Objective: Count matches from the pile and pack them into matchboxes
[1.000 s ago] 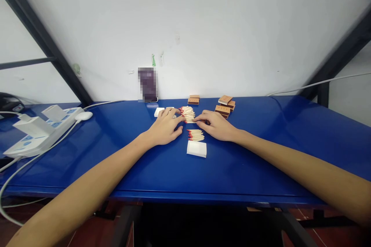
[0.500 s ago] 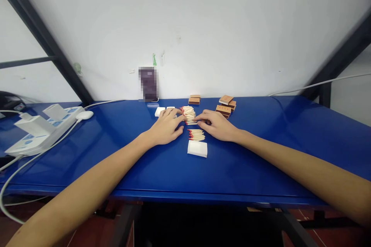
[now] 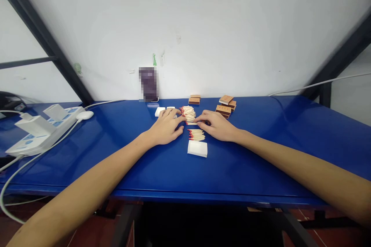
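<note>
A heap of red-headed matches (image 3: 189, 113) lies on the blue table between my two hands. My left hand (image 3: 165, 126) is open on the left, fingers spread, with the index fingertip touching the match heads. From the right, my right hand (image 3: 216, 124) reaches to the plain ends. Its index fingertip touches the lowest matches, and its thumb is apart below, holding nothing that I can see. Nearer to me is a smaller, neat row of matches (image 3: 196, 135), heads to the left. Just below that row sits a white matchbox tray (image 3: 197, 148).
Two white pieces (image 3: 160, 112) lie beyond my left hand, partly hidden. Brown matchboxes (image 3: 223, 110) are stacked at the back right, with more matchboxes (image 3: 194, 99) by the wall. A phone-like dark object (image 3: 148, 85) leans there. A power strip (image 3: 43, 133) with cables occupies the left.
My right fingertips have shifted very slightly left along the lowest matches. My left hand and the other things stay where they were.
</note>
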Motion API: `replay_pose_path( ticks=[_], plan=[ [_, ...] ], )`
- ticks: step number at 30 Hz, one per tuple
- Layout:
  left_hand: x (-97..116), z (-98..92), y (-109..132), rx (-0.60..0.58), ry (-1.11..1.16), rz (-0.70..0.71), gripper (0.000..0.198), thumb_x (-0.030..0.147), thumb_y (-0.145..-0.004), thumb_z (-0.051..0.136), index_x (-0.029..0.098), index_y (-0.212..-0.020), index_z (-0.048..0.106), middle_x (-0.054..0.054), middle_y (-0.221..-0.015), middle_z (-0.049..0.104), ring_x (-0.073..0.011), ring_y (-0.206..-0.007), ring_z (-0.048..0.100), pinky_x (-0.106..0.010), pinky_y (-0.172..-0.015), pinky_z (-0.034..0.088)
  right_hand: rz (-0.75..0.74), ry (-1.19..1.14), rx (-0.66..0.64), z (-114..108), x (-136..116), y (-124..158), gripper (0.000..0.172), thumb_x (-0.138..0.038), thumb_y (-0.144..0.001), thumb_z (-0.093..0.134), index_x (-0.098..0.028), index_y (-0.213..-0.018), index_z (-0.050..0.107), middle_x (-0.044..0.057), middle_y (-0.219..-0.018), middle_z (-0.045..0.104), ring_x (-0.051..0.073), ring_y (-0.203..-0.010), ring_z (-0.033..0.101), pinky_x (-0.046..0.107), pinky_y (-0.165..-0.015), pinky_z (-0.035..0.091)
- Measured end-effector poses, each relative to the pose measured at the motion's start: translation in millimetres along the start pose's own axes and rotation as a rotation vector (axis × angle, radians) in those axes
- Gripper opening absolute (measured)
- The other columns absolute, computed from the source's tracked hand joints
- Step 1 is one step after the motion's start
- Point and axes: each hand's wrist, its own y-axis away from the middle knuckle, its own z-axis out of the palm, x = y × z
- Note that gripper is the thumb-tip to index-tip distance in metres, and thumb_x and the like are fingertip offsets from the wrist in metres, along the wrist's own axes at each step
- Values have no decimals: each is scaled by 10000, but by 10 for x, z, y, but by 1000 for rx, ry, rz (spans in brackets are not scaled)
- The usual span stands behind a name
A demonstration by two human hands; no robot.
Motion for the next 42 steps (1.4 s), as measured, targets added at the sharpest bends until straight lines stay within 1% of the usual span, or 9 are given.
replay_pose_path(
  ticks=[3, 9, 14, 22, 29, 32, 34, 36, 42],
  plan=[
    [7, -5, 0, 1, 3, -2, 348, 323, -963, 440, 217, -1251, 603, -131, -1269, 526, -310, -1206, 455, -522, -995, 371, -3, -6, 1, -1, 1, 3, 258, -223, -922, 503, -191, -1038, 732, 55, -859, 605, 174, -726, 564, 310, -695, 424],
    [14, -14, -2, -9, 4, 3, 346, 322, -967, 433, 205, -1243, 605, -134, -1271, 524, -306, -1201, 459, -516, -996, 375, 7, 1, -6, 8, 14, 3, 291, -229, -924, 501, -177, -1111, 718, 58, -873, 595, 175, -734, 560, 316, -711, 422],
    [11, -11, 1, -9, 5, -1, 358, 321, -965, 431, 218, -1271, 586, -130, -1271, 525, -304, -1196, 461, -518, -994, 376, 8, 29, -21, 19, 24, -1, 323, -220, -920, 505, -183, -1171, 704, 53, -855, 568, 180, -742, 552, 317, -712, 415],
    [22, -23, 2, -13, 14, -2, 344, 317, -965, 425, 211, -1245, 595, -132, -1261, 528, -305, -1187, 462, -520, -989, 377, -5, 30, -19, 10, 15, 6, 309, -248, -932, 500, -202, -1163, 700, 64, -892, 591, 192, -774, 570, 327, -732, 425],
    [14, -23, 5, -26, 8, 5, 373, 313, -970, 412, 207, -1287, 577, -140, -1268, 520, -313, -1194, 456, -524, -988, 375, 2, 33, -26, 13, 19, 6, 325, -257, -941, 493, -197, -1191, 692, 64, -897, 577, 188, -766, 554, 324, -719, 413],
    [9, -20, 7, -32, -2, 10, 378, 308, -969, 410, 211, -1297, 570, -138, -1276, 517, -309, -1197, 458, -527, -997, 370, -45, 15, -36, 8, 22, 10, 363, -268, -962, 468, -236, -1272, 653, 54, -889, 552, 184, -768, 544, 322, -725, 415],
    [11, -23, 7, -35, -5, 8, 381, 305, -970, 408, 205, -1302, 567, -141, -1285, 515, -311, -1201, 455, -527, -1001, 369, -109, 13, -68, -4, 15, 13, 392, -281, -985, 431, -265, -1332, 611, 52, -896, 537, 184, -775, 536, 327, -736, 416],
    [16, -28, 5, -39, -7, 3, 383, 304, -971, 406, 199, -1301, 569, -142, -1286, 516, -314, -1205, 453, -524, -1002, 369, -145, 25, -103, -18, 4, 15, 401, -302, -1002, 398, -273, -1346, 601, 60, -920, 533, 192, -794, 529, 340, -749, 415],
    [15, -21, 0, -50, -16, 1, 385, 301, -972, 408, 203, -1308, 569, -142, -1294, 511, -312, -1214, 448, -518, -1010, 362, -122, 19, -105, -27, 10, 16, 418, -354, -1009, 389, -270, -1371, 579, 75, -974, 533, 216, -869, 537, 372, -797, 420]
  ],
)
